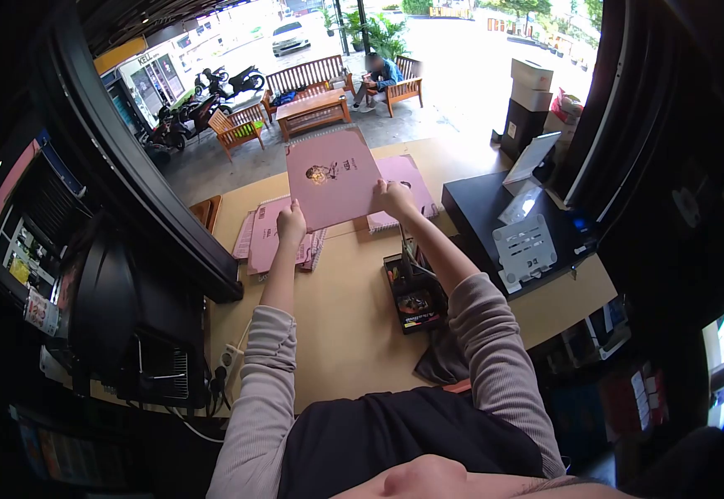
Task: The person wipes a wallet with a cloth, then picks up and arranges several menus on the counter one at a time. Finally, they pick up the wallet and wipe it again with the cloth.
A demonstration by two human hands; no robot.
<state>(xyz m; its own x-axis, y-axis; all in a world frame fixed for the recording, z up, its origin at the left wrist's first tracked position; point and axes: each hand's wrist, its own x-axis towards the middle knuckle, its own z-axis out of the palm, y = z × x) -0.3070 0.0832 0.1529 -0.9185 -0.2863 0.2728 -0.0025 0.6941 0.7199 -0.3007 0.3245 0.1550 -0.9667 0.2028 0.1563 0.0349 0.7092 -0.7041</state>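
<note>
Both my hands hold up a pink spiral-bound menu (337, 179) above the wooden counter (329, 333). My left hand (291, 223) grips its lower left corner, and my right hand (394, 200) grips its right edge near the lower corner. The spiral binding runs along the far edge, and a small dark drawing with lettering shows on the cover. Behind and below it on the left lies a loose stack of pink menus (269, 241). More pink menus (412, 185) lie on the right, partly hidden by the held one and my right hand.
A black box with small items (416, 303) stands on the counter beside my right forearm. Farther right are a black case (483, 208) and a white perforated stand (525, 249). A power strip (229, 358) lies at the left edge. Outside, a person (383, 75) sits near a wooden table (312, 108).
</note>
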